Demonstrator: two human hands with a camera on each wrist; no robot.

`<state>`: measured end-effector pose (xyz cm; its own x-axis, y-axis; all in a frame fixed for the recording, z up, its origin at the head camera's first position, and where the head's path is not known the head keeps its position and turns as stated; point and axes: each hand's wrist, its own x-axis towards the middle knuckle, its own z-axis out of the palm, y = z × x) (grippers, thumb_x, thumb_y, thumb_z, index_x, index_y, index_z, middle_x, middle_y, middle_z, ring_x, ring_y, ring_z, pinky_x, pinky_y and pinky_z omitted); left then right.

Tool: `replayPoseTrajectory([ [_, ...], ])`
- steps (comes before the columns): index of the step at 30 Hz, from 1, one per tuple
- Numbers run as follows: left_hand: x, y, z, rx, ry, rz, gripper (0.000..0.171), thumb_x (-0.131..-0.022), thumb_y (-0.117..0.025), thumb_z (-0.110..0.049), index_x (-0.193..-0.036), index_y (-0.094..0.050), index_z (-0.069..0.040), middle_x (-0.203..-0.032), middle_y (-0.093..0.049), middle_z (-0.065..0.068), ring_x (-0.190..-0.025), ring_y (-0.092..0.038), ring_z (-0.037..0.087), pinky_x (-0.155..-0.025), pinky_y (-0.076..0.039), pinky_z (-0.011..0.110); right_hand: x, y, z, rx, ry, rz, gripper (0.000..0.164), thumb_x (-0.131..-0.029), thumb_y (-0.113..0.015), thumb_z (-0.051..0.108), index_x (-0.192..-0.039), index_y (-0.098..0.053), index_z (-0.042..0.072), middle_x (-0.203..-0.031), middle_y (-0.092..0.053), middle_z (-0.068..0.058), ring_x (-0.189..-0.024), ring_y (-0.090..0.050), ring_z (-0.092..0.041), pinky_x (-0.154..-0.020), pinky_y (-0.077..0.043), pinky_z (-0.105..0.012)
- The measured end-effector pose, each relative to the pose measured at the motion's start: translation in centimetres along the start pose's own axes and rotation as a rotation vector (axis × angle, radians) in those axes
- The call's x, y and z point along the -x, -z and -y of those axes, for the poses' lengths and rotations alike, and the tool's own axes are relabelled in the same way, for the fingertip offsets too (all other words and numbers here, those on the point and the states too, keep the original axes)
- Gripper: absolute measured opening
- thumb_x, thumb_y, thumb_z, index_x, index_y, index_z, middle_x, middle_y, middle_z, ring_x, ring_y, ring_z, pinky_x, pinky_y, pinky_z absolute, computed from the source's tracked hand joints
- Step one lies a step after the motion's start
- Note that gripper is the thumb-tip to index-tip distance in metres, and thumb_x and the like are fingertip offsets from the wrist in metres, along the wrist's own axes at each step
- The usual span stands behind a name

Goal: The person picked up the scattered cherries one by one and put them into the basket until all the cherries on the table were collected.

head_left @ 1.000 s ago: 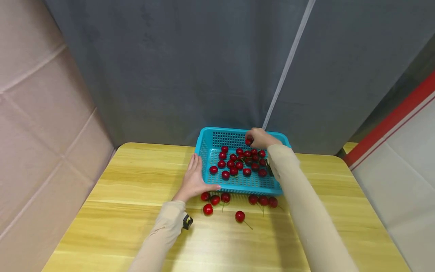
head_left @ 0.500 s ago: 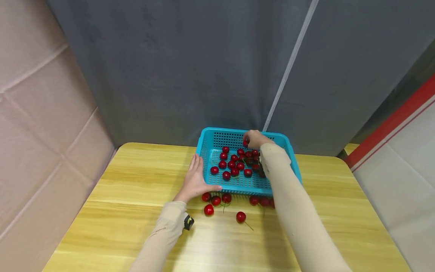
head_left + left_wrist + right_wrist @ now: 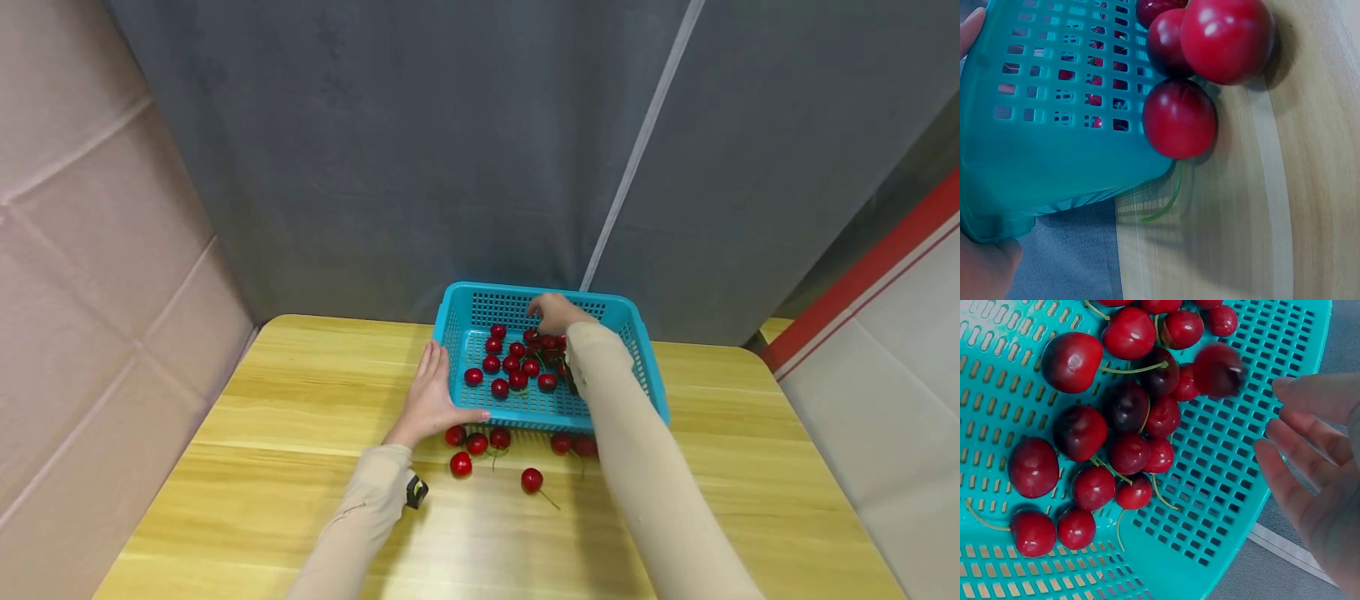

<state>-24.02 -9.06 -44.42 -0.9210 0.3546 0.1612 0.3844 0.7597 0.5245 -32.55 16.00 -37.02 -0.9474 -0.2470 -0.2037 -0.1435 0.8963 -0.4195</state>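
A blue perforated plastic basket [image 3: 517, 419] holds several red cherries [image 3: 499, 388], some with green stems. My left hand [image 3: 426, 402] rests against its front left corner, fingers straight along the side, thumb stretched along the front rim. Over the basket's back part is my right hand [image 3: 558, 315]. In the right wrist view, its fingers [image 3: 1285, 469] are spread and hold nothing. A motion-blurred cherry [image 3: 1219, 370] is just off the fingertips, above the basket floor. The right forearm hides some cherries in the head view.
Several loose cherries [image 3: 461, 464] lie on the wooden table [image 3: 225, 467] along the basket's front. One stemmed cherry [image 3: 532, 479] sits nearer to me. Behind the table hangs a grey curtain [image 3: 390, 167]; a pale padded wall [image 3: 97, 275] stands to the left.
The right hand has moved slightly left and down into the basket, and has let go of the cherry it pinched. The left hand has stayed at the corner.
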Motion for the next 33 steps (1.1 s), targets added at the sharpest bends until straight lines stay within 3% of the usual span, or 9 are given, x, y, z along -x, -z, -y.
replayPoseTrajectory([
  [6,0.0,0.1,-0.1,0.000,-0.001,0.003,0.127,-0.054,-0.075,-0.064,-0.142,-0.015,0.006,-0.151,-0.004,0.018,-0.139,0.002,0.028,-0.111,-0.014,0.040,0.5,0.2,-0.2,-0.025,0.035,-0.003,0.040,-0.082,-0.056,-0.002,-0.122,-0.055,-0.001,-0.124,-0.050,-0.019,-0.112,-0.048,-0.033,-0.081,-0.051,-0.040],
  [15,0.0,0.1,0.2,0.001,-0.003,-0.004,0.128,-0.054,-0.074,-0.065,-0.142,-0.014,0.005,-0.151,-0.002,0.018,-0.139,0.004,0.027,-0.110,-0.015,0.042,2.2,0.9,0.4,-0.037,0.187,-0.072,0.038,-0.088,-0.056,0.008,-0.124,-0.051,-0.003,-0.126,-0.050,-0.020,-0.116,-0.046,-0.035,-0.092,-0.043,-0.045],
  [20,0.0,0.1,0.5,0.000,-0.018,-0.021,0.129,-0.053,-0.073,-0.067,-0.142,-0.015,0.006,-0.151,-0.003,0.019,-0.139,0.003,0.030,-0.110,-0.016,0.043,6.0,0.6,1.6,-0.011,0.300,-0.190,0.037,-0.088,-0.059,0.014,-0.122,-0.054,0.001,-0.122,-0.051,-0.018,-0.109,-0.049,-0.033,-0.091,-0.043,-0.045],
  [26,0.1,0.2,0.5,0.002,-0.028,-0.020,0.130,-0.053,-0.072,-0.068,-0.142,-0.014,0.007,-0.151,-0.004,0.020,-0.139,0.001,0.030,-0.110,-0.016,0.043,12.5,-1.7,3.0,-0.038,0.464,-0.328,0.034,-0.084,-0.064,0.012,-0.116,-0.058,0.003,-0.110,-0.056,-0.009,-0.097,-0.053,-0.021,-0.081,-0.050,-0.037],
  [33,0.0,0.4,0.4,0.011,-0.020,-0.013,0.128,-0.054,-0.074,-0.065,-0.142,-0.013,0.006,-0.151,-0.004,0.020,-0.139,0.001,0.030,-0.110,-0.014,0.041,17.8,-5.9,3.7,-0.146,0.649,-0.318,0.029,-0.081,-0.067,0.008,-0.108,-0.061,0.004,-0.099,-0.059,-0.002,-0.078,-0.055,-0.013,-0.067,-0.051,-0.024],
])
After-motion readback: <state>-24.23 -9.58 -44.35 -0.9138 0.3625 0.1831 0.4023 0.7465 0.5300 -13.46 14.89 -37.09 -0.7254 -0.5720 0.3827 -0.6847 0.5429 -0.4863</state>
